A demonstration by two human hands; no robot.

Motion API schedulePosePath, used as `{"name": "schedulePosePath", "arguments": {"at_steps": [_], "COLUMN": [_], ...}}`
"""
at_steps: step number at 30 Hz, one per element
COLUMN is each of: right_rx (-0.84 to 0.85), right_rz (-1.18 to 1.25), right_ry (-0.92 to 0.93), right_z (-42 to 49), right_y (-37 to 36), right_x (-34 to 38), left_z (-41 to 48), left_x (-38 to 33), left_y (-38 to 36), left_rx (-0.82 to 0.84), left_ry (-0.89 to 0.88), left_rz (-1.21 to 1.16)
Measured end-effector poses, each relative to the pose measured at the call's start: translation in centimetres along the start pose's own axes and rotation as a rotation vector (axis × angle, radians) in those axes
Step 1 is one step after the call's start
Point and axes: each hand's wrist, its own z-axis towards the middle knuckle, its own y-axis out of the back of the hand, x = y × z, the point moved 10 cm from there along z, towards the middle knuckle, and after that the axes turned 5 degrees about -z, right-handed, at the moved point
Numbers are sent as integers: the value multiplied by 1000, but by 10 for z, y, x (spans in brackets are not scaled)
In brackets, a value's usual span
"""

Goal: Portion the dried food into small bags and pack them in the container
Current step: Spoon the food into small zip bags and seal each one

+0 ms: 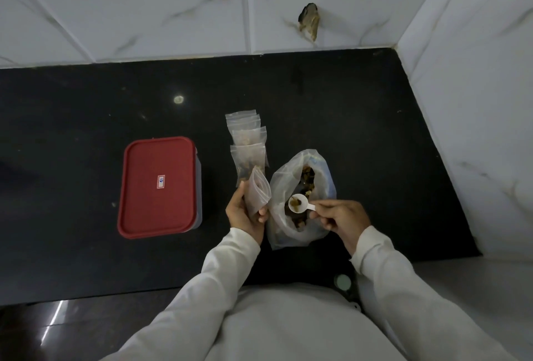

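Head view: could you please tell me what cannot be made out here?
Container contents: hidden by the red lid, head view.
Lid label: too small to read, head view.
Stacked small bags: overlapping in head view, count unclear.

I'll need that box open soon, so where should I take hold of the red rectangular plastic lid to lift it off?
Probably the near right corner of the red rectangular plastic lid, coming from the right: the lid lies flat with no tab showing, and that rounded corner is bare and nearest your left hand.
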Motion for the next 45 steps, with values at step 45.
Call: {"name": "schedulePosePath", "arguments": {"at_steps": [45], "right_rx": [-417], "right_rz": [-940], "right_ry": [1463], "right_z": [-129], "right_y": [-86], "right_x": [126], "left_z": [5], "left_x": [-14], "left_y": [-30], "left_rx": [156], "left_ry": [6], "left_rz": [83]}}
